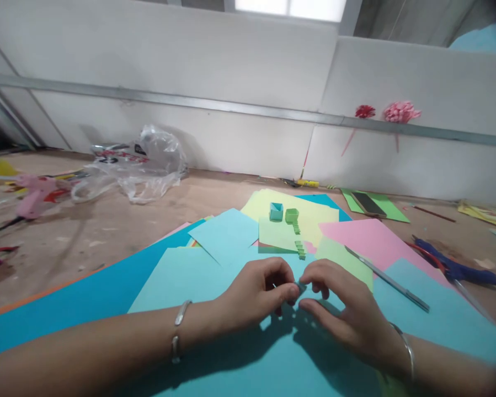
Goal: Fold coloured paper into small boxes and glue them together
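My left hand (268, 284) pinches a small folded piece of blue paper (301, 288) between thumb and fingertips, low over the blue sheets (248, 364). Beside it, my right hand (342, 303) curves its fingers toward the same piece. Its index fingertip is at the paper's edge, while its thumb stays apart below. Just beyond the hands lie a tiny blue paper box (276, 212), a small green paper box (292, 215) and little accordion-folded green strips (300, 250). They sit on and beside a light green paper pad (276, 234).
A slim grey craft knife (392, 282) lies at the right, near a blue glue gun (458, 264). A pink glue gun (36, 196) and a clear plastic bag (148, 165) are at the left. A dark phone-like slab (368, 204) rests on green paper. Paper flowers (400, 112) hang on the wall rail.
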A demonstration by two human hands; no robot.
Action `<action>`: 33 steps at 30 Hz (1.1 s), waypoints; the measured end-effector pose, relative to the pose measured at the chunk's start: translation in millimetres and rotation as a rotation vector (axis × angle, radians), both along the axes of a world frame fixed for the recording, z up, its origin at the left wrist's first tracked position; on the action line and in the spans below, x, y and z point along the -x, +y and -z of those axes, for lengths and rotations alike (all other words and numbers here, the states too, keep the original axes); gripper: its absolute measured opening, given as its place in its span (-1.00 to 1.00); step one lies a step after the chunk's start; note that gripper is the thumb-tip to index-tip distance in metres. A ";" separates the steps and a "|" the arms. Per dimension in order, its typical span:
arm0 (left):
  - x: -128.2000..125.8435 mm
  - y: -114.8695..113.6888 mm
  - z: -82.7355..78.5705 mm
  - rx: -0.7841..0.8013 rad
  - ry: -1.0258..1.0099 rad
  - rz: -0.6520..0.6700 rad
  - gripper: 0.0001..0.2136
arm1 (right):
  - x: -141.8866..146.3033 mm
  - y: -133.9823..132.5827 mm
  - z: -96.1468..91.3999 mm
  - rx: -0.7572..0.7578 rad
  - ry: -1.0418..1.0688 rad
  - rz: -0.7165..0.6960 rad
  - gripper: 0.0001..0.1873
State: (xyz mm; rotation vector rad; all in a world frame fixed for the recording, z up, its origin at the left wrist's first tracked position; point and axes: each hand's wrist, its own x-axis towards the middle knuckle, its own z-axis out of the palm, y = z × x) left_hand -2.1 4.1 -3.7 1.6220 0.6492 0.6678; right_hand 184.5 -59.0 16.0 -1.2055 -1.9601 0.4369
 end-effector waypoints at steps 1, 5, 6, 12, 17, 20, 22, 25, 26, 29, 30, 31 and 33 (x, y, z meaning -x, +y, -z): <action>-0.7 -0.3 1.9 0.067 -0.016 0.038 -0.77 | 0.0 -0.3 -0.6 -0.021 -0.018 -0.013 -0.98; -0.4 -2.2 3.8 0.122 -0.145 0.097 -0.73 | -0.4 2.5 -1.7 0.029 0.037 0.011 -0.86; 0.4 -2.6 2.6 0.095 -0.167 0.106 -0.73 | -0.9 3.7 -1.6 0.036 0.069 0.013 -0.87; 4.3 -3.2 -2.8 -0.225 -0.034 0.101 -0.60 | -4.7 6.4 -1.4 0.058 0.259 0.021 -0.90; 3.1 -1.2 0.6 -0.421 0.050 -0.013 -0.91 | -5.0 4.4 -3.5 0.217 0.342 0.040 -0.88; 3.8 1.3 2.3 -0.577 0.020 -0.055 -0.94 | -4.1 4.5 -3.9 0.261 0.358 0.076 -0.85; 4.9 3.0 3.4 -0.652 0.026 -0.066 -0.97 | -3.1 4.5 -3.5 0.243 0.355 0.083 -0.88; 6.4 4.8 5.2 -0.734 0.067 -0.107 -0.95 | -1.6 3.7 -1.3 0.248 0.351 0.045 -0.93; 6.7 5.3 5.8 -0.755 0.073 -0.123 -0.93 | -1.3 3.5 -0.1 0.260 0.349 0.025 -0.90; 6.6 7.2 6.8 -0.807 0.054 -0.132 -0.88 | -1.0 3.8 2.9 0.302 0.337 -0.014 -0.78; 6.4 7.9 7.0 -0.831 0.043 -0.124 -0.86 | -1.0 4.4 3.4 0.308 0.336 -0.011 -0.76; 6.3 8.6 7.4 -0.854 0.034 -0.114 -0.85 | -1.0 5.1 3.5 0.312 0.332 -0.004 -0.77; 6.2 9.8 8.5 -0.877 0.015 -0.086 -0.83 | -0.7 6.3 2.5 0.311 0.317 0.018 -0.81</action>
